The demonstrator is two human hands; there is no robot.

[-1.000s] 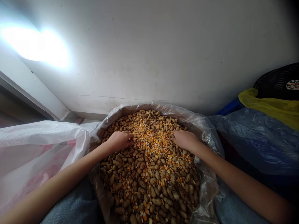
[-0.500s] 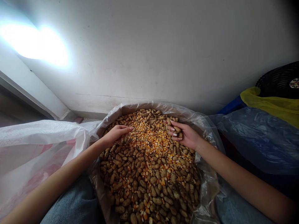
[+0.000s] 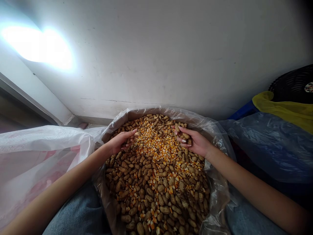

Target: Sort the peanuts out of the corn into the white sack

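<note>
A transparent plastic bag (image 3: 221,192) stands open between my knees, filled with unshelled peanuts (image 3: 146,163) and loose yellow and orange corn kernels (image 3: 158,143). Over the left part of the heap, my left hand (image 3: 122,141) is loosely closed, fingers curled under; whatever lies within them is hard to make out. A peanut lies just beyond its fingertips. My right hand (image 3: 193,140), at the right far side of the heap, is wrapped around several peanuts (image 3: 186,137), which show between its fingers.
Behind the bag rises a pale wall (image 3: 156,65). On the left sits a white and pink translucent sack (image 3: 49,156). To the right are a bluish plastic sheet (image 3: 266,143), a yellow mesh cloth (image 3: 286,109) and a black fan (image 3: 290,85).
My left hand has drawn back slightly to the left, its thumb side lifting and the lower fingers now showing. My right hand stays almost still, keeping its peanuts.
</note>
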